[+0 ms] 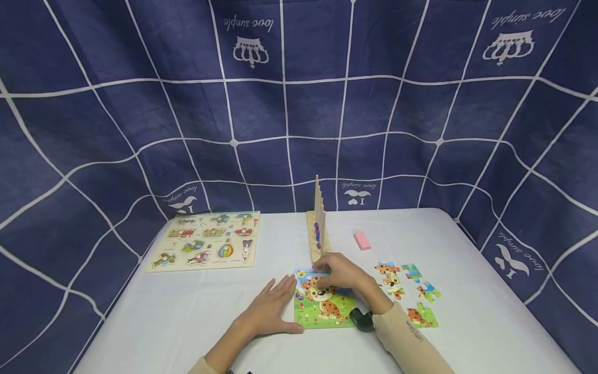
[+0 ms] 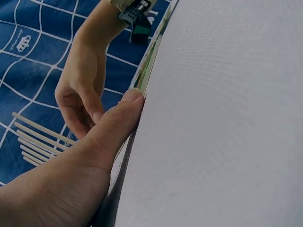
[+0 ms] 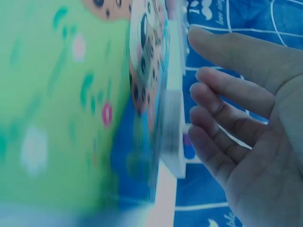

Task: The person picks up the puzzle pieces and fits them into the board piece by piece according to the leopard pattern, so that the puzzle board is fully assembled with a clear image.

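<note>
A jigsaw board (image 1: 336, 317) printed with a spotted cub on green grass lies on the white table in the head view. Along its left edge rests my left hand (image 1: 271, 311), fingers spread and fairly straight, thumb by the near corner. Over the upper part of the board hovers my right hand (image 1: 343, 272), its fingers loosely bent. In the right wrist view nothing shows between the right fingers (image 3: 215, 118), and the board's printed face (image 3: 61, 109) is close by. Several loose jigsaw pieces (image 1: 422, 316) lie right of the board, partly beyond the right forearm.
A wooden stand with upright rods (image 1: 320, 208) and purple and blue beads stands behind the board. Right of it lies a pink block (image 1: 362, 240). A vehicle knob puzzle (image 1: 205, 241) lies at the back left. A blue checked cloth (image 1: 261, 114) hangs around the table (image 1: 187, 317).
</note>
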`<state>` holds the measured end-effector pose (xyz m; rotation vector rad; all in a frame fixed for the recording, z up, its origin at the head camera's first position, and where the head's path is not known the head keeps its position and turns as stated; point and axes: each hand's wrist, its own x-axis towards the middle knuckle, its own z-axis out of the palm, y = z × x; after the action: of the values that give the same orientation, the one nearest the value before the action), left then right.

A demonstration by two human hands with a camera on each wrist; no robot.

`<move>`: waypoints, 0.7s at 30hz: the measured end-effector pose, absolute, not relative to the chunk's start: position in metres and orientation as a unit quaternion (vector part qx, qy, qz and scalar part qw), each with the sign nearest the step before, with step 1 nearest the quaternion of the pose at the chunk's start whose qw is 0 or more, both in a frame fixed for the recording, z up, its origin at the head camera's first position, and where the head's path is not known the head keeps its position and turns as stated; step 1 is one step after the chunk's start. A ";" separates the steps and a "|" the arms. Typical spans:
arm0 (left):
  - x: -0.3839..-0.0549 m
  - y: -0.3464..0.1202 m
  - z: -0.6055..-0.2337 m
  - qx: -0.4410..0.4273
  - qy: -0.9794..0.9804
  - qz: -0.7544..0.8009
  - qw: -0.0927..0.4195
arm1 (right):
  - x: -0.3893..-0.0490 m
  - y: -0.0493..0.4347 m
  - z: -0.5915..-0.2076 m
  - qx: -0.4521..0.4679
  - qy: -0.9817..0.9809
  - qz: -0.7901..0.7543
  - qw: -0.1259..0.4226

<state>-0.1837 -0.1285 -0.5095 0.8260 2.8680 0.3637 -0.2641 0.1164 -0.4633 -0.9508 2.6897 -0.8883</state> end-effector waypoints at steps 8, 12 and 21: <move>-0.184 -0.128 -0.510 0.270 0.953 0.116 0.068 | -0.258 0.145 -0.460 -0.296 0.901 -0.305 0.087; -0.184 -0.129 -0.510 0.270 0.954 0.117 0.063 | -0.257 0.160 -0.460 -0.290 0.907 -0.296 0.079; -0.185 -0.129 -0.512 0.274 0.952 0.121 0.057 | -0.260 0.200 -0.458 -0.241 0.925 -0.284 0.081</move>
<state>-0.1845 -0.1290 -0.5122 0.8301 2.8880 0.3666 -0.2602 0.2001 -0.4582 -0.7193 2.7645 -0.8479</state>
